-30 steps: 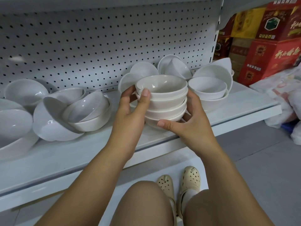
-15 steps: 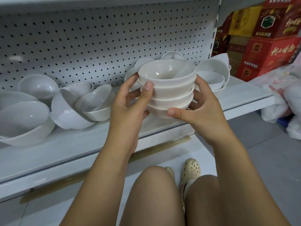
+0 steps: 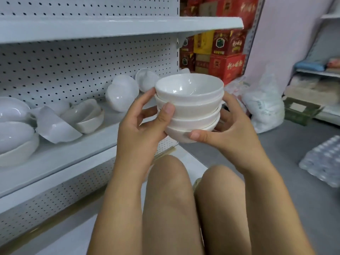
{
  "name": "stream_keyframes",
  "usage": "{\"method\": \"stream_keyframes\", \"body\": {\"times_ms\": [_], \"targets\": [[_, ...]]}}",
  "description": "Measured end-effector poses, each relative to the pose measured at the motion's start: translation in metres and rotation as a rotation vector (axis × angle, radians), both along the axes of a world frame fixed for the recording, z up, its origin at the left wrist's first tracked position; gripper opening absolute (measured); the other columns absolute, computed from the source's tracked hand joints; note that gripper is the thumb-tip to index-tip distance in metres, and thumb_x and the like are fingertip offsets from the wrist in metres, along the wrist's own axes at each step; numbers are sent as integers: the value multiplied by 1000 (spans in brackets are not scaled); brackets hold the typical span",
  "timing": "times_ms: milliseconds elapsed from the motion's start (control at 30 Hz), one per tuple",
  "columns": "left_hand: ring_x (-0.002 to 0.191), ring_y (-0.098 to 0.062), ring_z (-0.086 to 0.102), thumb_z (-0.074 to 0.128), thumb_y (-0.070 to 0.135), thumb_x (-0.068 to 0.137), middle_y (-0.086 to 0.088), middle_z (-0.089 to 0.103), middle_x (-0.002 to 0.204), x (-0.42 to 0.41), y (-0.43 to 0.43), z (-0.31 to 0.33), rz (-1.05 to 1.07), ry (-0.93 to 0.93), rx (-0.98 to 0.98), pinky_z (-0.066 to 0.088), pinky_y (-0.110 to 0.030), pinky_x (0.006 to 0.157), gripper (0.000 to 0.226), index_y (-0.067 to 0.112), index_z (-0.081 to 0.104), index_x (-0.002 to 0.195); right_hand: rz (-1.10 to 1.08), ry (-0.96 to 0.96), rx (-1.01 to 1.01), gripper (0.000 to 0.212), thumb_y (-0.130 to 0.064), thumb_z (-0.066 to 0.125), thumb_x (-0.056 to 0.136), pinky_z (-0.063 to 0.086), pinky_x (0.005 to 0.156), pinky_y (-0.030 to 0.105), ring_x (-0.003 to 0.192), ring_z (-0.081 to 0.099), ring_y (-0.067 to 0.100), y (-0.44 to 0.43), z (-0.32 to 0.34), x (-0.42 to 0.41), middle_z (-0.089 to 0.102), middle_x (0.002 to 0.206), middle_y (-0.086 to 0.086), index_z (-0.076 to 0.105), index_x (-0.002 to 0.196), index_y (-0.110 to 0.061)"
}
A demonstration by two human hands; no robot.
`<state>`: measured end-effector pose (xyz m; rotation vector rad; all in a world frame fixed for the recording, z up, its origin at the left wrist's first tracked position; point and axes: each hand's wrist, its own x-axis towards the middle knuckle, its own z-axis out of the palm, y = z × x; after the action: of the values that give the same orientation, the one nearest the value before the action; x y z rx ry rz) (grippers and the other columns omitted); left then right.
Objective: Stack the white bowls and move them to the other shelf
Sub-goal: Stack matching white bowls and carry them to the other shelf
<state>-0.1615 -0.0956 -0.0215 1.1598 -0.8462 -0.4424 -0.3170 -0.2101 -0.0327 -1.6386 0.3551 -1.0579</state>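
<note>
A stack of several white bowls (image 3: 189,105) hangs in the air in front of the shelf's right end, above my knees. My left hand (image 3: 141,126) grips its left side, thumb across the second bowl and fingers behind. My right hand (image 3: 226,129) holds the right side and cups the lowest bowl, thumb under its front. More white bowls lie loose on the middle shelf (image 3: 60,155): a tilted pile (image 3: 82,116) at centre, large ones (image 3: 14,129) at the far left, and a few (image 3: 125,91) leaning on the pegboard.
A bare upper shelf (image 3: 128,26) juts out above. Red and yellow cartons (image 3: 220,52) are stacked behind the shelf end. White plastic bags (image 3: 265,105) and a wrapped pack of bottles (image 3: 323,161) sit on the grey floor at right, beside another shelf unit (image 3: 316,74).
Both hands have lifted the stack off the middle shelf and carried it up and to the right, clear of the shelf. My view has swung right and up, bringing the upper shelf into sight.
</note>
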Motion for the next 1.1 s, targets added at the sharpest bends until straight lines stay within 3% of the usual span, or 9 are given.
{"method": "stream_keyframes", "body": {"times_ms": [167,433,600,800,1100], "targets": [[114,-11,69,84,49,75,-1,70,125,-34,-4,3,-137,17,-13,62,-45,87,52,50,66,124,-145,43,-27,100,-17,93,59,59,95,34,120,67,11,14,8,-50,67,134,-6,46,145,-38],[114,-9,69,84,49,72,2,68,129,-61,-62,21,-225,-38,29,61,-43,89,61,49,63,129,-245,33,19,106,-18,95,57,59,96,42,119,68,16,-30,11,-85,67,134,-2,44,147,-36],[115,-9,69,82,41,75,8,72,123,-79,-146,0,-285,-10,54,59,-42,96,55,45,63,126,-293,45,90,112,-11,94,59,57,100,47,125,64,19,-104,-12,-103,63,140,2,37,153,-29],[129,-21,61,81,32,79,1,66,135,-94,-286,-28,-375,43,140,50,-57,104,67,26,58,142,-367,73,202,114,-8,92,55,53,106,47,131,59,19,-223,-30,-128,58,145,2,35,152,-28],[127,-20,63,79,26,78,6,69,129,-132,-438,52,-555,107,177,49,-60,105,62,28,58,136,-500,65,271,118,0,91,56,45,114,52,139,53,22,-342,56,-170,51,152,7,30,155,-18]]}}
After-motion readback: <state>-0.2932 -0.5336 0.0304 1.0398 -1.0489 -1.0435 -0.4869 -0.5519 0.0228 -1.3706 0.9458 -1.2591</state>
